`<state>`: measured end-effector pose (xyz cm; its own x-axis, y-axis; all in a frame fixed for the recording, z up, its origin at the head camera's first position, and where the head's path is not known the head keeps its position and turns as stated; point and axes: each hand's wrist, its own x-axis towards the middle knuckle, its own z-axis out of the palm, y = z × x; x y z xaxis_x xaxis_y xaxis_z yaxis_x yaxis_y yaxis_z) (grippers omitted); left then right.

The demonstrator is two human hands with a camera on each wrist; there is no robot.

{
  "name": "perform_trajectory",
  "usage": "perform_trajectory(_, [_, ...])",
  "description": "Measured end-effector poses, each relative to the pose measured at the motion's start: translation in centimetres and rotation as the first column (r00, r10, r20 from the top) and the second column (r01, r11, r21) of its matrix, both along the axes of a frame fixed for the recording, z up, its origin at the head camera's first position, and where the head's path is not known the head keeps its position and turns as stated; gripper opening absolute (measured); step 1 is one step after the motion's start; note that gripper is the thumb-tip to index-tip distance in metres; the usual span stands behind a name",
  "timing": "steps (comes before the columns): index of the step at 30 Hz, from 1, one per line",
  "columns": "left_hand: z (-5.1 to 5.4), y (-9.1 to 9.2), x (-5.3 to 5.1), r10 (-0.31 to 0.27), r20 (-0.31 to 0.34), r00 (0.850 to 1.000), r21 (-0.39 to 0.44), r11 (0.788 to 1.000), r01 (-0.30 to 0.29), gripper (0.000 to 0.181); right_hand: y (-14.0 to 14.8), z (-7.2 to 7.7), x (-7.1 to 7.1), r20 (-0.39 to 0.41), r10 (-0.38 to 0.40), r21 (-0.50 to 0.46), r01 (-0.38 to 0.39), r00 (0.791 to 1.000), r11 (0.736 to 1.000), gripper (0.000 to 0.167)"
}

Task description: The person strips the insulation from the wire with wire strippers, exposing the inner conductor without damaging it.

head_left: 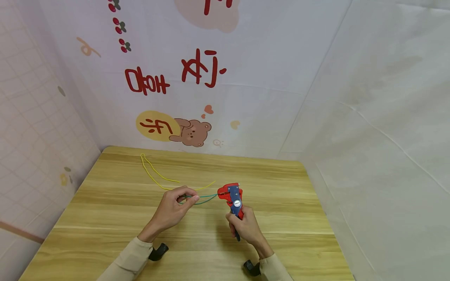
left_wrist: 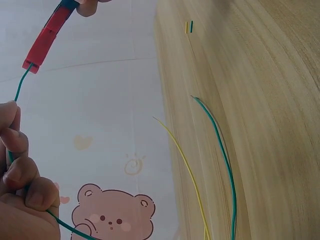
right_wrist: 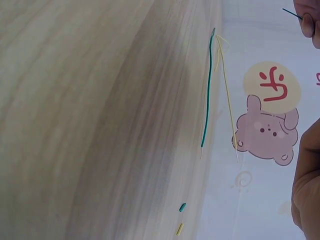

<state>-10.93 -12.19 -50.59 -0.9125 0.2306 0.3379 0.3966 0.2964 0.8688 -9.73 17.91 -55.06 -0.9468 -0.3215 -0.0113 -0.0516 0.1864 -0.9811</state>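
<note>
My left hand (head_left: pixel 175 208) pinches a green wire (head_left: pixel 207 196) between thumb and fingers. Wrapped around the handles of a red and dark blue wire stripper (head_left: pixel 234 195) is my right hand (head_left: pixel 247 227). In the left wrist view the green wire runs from the left hand (left_wrist: pixel 22 175) to the red nose of the wire stripper (left_wrist: pixel 47 40); how deep it goes is hidden. A length of green wire with a bared tip (right_wrist: pixel 207 100) lies on the table in the right wrist view. The right wrist view does not show the stripper.
A yellow wire (head_left: pixel 152 177) lies bent on the wooden table (head_left: pixel 281 183), beyond the left hand. Small cut bits of yellow insulation (right_wrist: pixel 180 229) and green insulation (right_wrist: pixel 182 207) lie on the tabletop. A printed cloth wall (head_left: pixel 263 97) stands behind the table.
</note>
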Motion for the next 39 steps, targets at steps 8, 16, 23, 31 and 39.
perform_trajectory(8, [-0.01, 0.00, 0.02, 0.008, 0.002, 1.000, -0.007, 1.000, -0.008, 0.009, 0.06, -0.02, 0.00, -0.005, 0.003, -0.001, -0.003, 1.000, 1.000, 0.026])
perform_trajectory(16, [-0.06, 0.04, 0.08, 0.023, -0.025, 0.999, -0.011, 1.000, -0.024, 0.011, 0.06, 0.00, -0.01, -0.004, -0.001, -0.001, 0.001, 1.000, 1.000, 0.027])
perform_trajectory(23, [-0.01, 0.05, 0.18, 0.037, -0.048, 0.998, -0.018, 0.999, -0.038, 0.013, 0.05, -0.03, -0.01, 0.011, -0.007, -0.006, 0.007, 1.000, 1.000, 0.026])
perform_trajectory(31, [-0.13, 0.07, 0.19, 0.045, -0.060, 0.997, -0.021, 0.999, -0.047, 0.014, 0.05, 0.02, 0.14, -0.006, 0.001, -0.017, -0.001, 1.000, 1.000, 0.025])
perform_trajectory(39, [0.02, 0.14, 0.29, 0.047, -0.067, 0.997, -0.021, 0.999, -0.048, 0.014, 0.06, 0.04, 0.18, -0.017, 0.001, -0.019, -0.002, 1.000, 1.000, 0.025])
